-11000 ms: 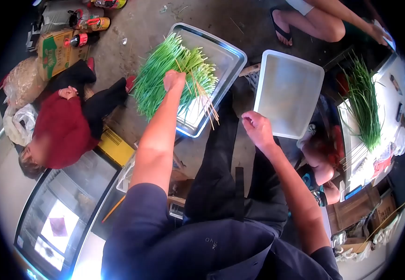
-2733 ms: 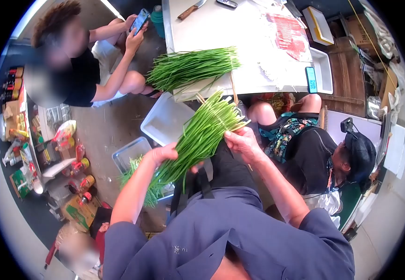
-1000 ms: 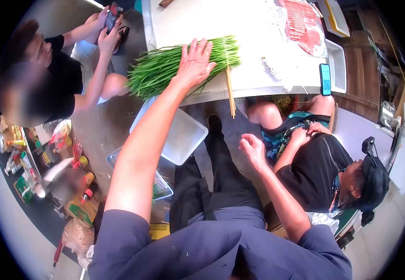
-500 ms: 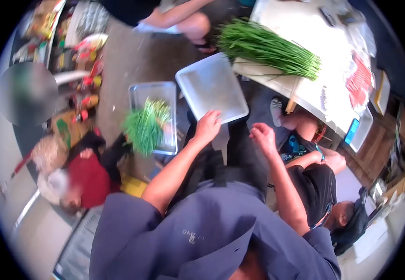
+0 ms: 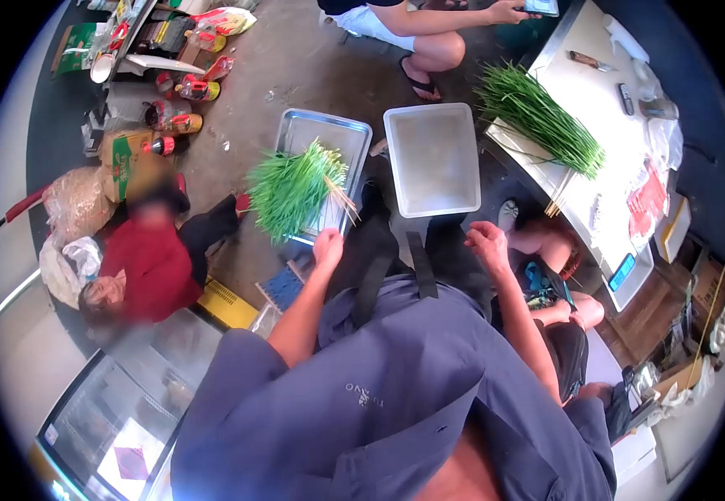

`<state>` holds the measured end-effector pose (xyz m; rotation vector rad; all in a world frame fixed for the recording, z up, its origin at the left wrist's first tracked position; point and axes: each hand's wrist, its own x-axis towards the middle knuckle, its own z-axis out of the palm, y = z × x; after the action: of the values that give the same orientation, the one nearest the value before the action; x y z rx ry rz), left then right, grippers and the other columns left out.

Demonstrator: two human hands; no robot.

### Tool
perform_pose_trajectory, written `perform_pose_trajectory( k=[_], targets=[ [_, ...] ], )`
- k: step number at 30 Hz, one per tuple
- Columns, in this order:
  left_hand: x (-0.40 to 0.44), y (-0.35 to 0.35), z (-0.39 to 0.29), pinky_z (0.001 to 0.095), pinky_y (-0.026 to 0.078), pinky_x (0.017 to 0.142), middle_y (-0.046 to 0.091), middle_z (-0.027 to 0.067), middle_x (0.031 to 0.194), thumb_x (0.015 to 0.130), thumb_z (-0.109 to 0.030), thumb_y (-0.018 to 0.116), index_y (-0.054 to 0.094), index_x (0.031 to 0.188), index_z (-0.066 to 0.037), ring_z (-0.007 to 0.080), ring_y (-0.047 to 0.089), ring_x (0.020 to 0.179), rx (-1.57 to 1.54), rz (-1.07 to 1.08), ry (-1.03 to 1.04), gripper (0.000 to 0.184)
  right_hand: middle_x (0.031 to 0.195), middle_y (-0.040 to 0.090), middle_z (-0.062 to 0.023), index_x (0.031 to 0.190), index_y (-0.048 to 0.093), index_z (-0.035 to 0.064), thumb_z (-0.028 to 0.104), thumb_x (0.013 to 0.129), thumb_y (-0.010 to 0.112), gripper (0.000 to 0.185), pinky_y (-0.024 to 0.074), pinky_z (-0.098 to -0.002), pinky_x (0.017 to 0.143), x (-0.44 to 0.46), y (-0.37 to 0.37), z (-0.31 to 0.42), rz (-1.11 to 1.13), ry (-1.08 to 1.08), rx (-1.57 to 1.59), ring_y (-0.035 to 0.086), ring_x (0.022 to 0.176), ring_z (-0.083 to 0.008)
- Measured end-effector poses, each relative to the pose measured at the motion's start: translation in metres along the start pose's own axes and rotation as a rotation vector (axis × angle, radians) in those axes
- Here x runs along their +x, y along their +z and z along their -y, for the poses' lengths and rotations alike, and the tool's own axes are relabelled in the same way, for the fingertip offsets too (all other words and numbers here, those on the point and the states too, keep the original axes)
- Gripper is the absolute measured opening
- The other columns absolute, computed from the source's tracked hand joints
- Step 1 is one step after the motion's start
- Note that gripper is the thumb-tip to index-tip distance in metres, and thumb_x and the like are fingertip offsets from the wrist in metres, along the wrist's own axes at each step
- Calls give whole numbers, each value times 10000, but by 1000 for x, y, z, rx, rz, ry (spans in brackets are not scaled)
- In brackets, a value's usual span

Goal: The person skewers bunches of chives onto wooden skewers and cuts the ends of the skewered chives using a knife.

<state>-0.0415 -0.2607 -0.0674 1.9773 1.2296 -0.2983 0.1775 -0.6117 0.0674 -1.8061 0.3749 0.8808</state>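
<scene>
My left hand, fingers curled closed with nothing visible in it, is just below the lower edge of a metal tray. Loose green chives lie across that tray and spill over its left side, with thin wooden sticks at their right. My right hand hangs below and right of a white plastic tub; its fingers are curled in and hold nothing visible. A bundle of long chives with sticks at its lower end lies on the white table.
A knife and a phone lie on the table at right. A person in red is at left, a person in white shorts at top, and another in black at lower right. Bottles and a glass-topped cabinet stand at left.
The view has swung left from the table. Earlier both hands held a chive bundle, which then lay on the table under my left hand; now both hands are away from it.
</scene>
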Motion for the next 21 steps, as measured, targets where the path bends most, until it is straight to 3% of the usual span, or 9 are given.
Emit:
perform_pose_trajectory(
  k=[1, 3, 6, 8, 14, 17, 21],
  targets=[
    [2, -10, -41, 398, 518, 870, 726, 142, 975, 851, -214, 648, 714, 1012, -58, 311, 683, 939, -24, 82, 34, 233, 840, 697, -79, 1085, 674, -28, 117, 902, 642, 235, 509, -262, 566, -7, 5, 1, -5, -14, -44, 677, 675, -134],
    [11, -1, -82, 380, 520, 850, 721, 132, 958, 892, -220, 642, 692, 1046, -47, 278, 679, 905, -210, 124, 214, 237, 820, 690, -83, 1057, 679, -27, 113, 899, 642, 214, 525, -279, 571, -23, 18, -1, -30, -15, 37, 673, 661, -140],
    [8, 5, -139, 357, 525, 875, 719, 120, 969, 941, -263, 647, 673, 1122, -40, 227, 678, 935, -171, 344, 330, 289, 787, 684, -83, 1024, 673, -16, 90, 900, 629, 169, 535, -284, 559, -47, 33, -23, -116, -101, -36, 674, 657, -145],
    [4, 17, -150, 358, 530, 885, 727, 133, 1009, 951, -246, 639, 670, 1122, -33, 232, 688, 973, -213, 537, 415, 275, 784, 691, -77, 996, 684, -18, 76, 891, 622, 154, 549, -297, 565, -62, 45, -35, -170, -62, -1, 685, 662, -146],
    [-49, 10, -177, 373, 556, 816, 732, 178, 955, 912, -198, 644, 691, 1067, -23, 285, 723, 914, 120, 757, 710, 238, 764, 728, -87, 1070, 715, 14, 118, 883, 630, 230, 568, -298, 637, -102, 51, -49, -205, 47, -7, 702, 677, -147],
    [-46, 22, -173, 379, 563, 799, 731, 185, 920, 872, -189, 646, 707, 1044, -34, 302, 727, 881, 256, 838, 745, 240, 818, 736, -111, 1076, 710, -3, 130, 871, 617, 262, 575, -309, 657, -106, 38, -65, -217, 68, 7, 709, 698, -160],
    [-61, 37, -196, 380, 562, 809, 736, 168, 932, 860, -217, 637, 715, 1051, -46, 291, 725, 882, 415, 786, 806, 267, 858, 742, -124, 1080, 709, -8, 119, 862, 596, 276, 582, -321, 681, -117, -7, -85, -282, 75, 58, 723, 721, -181]
  ],
)
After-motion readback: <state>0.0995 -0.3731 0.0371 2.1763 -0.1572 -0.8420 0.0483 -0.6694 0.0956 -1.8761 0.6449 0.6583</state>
